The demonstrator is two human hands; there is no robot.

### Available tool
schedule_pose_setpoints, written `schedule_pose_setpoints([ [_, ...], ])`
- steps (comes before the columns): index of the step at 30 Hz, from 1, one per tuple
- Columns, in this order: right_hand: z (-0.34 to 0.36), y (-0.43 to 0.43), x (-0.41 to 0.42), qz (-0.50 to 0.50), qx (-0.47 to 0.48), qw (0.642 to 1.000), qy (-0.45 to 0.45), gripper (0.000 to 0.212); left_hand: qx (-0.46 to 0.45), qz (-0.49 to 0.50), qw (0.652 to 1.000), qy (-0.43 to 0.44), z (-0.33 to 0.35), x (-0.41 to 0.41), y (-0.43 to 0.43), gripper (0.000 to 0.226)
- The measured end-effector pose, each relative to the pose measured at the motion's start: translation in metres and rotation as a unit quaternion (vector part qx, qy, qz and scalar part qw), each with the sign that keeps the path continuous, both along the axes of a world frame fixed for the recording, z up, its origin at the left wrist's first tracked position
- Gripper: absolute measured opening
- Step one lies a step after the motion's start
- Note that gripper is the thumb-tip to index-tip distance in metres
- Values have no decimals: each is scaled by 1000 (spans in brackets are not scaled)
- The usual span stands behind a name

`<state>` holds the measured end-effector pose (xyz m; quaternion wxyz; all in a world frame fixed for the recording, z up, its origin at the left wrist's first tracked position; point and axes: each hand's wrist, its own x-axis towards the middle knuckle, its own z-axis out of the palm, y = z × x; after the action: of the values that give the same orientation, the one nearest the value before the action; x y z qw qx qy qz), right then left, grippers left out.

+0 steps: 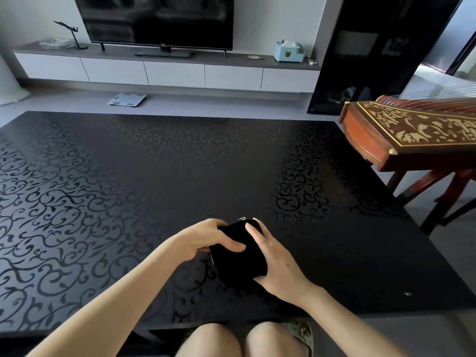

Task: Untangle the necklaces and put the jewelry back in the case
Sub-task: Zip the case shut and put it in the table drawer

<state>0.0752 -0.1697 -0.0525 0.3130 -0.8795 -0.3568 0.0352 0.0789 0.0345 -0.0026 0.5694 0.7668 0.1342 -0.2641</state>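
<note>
A small black velvet jewelry case (239, 264) with a zipper along its edge is held between both hands just above the near middle of the black patterned table (154, 176). My left hand (206, 240) grips its left side, thumb lying across the top. My right hand (270, 261) holds the right side, with fingers curled over the far edge by the zipper pull (242, 219). The case looks closed. No necklaces or other jewelry show anywhere in view.
A wooden zither (412, 132) on a stand juts in at the right of the table. Beyond the table are a TV (157, 19) on a low white cabinet, a bathroom scale (126, 99) on the floor, and a black cabinet (365, 52). My knees show below the table's near edge.
</note>
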Motion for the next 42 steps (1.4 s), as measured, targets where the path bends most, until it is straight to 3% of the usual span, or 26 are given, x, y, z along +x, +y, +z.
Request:
schedule_pose_setpoints([
  [2, -1, -4, -2, 12, -17, 998, -51, 105, 52, -16, 997, -57, 6, -6, -5, 37],
  [3, 5, -7, -3, 17, -25, 999, -26, 106, 86, -10, 992, -88, 7, -9, -8, 37],
  [4, 16, -9, -4, 25, -14, 999, 37, 104, 118, 5, 987, -111, 7, -14, -11, 39],
  [6, 45, -8, -1, 17, 106, 971, 213, 87, 173, 46, 973, -146, 6, -22, -14, 44],
  [8, 67, 3, 6, -40, 202, 936, 287, 61, 256, 45, 947, -188, 9, -27, -19, 51],
  [10, 81, 20, 13, -116, 118, 971, 175, 35, 332, 22, 915, -230, 14, -31, -26, 53],
  [12, 89, 32, 18, -124, -26, 992, 28, 32, 374, 10, 891, -256, 17, -33, -32, 54],
  [16, 108, 40, 22, -69, -84, 994, 11, 22, 434, -23, 856, -280, 21, -37, -33, 58],
  [20, 103, 49, 22, -53, -199, 967, -149, 17, 447, -23, 842, -301, 26, -40, -32, 53],
  [23, 105, 49, 19, -94, -175, 963, -182, 9, 440, 10, 842, -313, 31, -41, -33, 52],
  [27, 117, 40, 22, -211, -23, 971, -110, 16, 372, 101, 868, -314, 40, -41, -31, 52],
  [30, 113, 37, 31, -274, 8, 961, -37, 18, 331, 142, 875, -325, 46, -43, -32, 52],
  [33, 103, 33, 40, -319, 57, 941, 97, 25, 262, 197, 887, -326, 49, -46, -25, 51],
  [35, 101, 31, 38, -340, 159, 894, 243, 22, 126, 272, 904, -304, 53, -46, -19, 49],
  [37, 96, 34, 31, -346, 254, 822, 374, 22, -10, 327, 909, -258, 55, -43, -14, 44],
  [39, 90, 42, 20, -327, 312, 756, 473, 23, -142, 375, 892, -209, 53, -38, -11, 38],
  [42, 85, 54, 7, -303, 364, 676, 564, 22, -260, 439, 847, -149, 44, -33, -12, 31],
])
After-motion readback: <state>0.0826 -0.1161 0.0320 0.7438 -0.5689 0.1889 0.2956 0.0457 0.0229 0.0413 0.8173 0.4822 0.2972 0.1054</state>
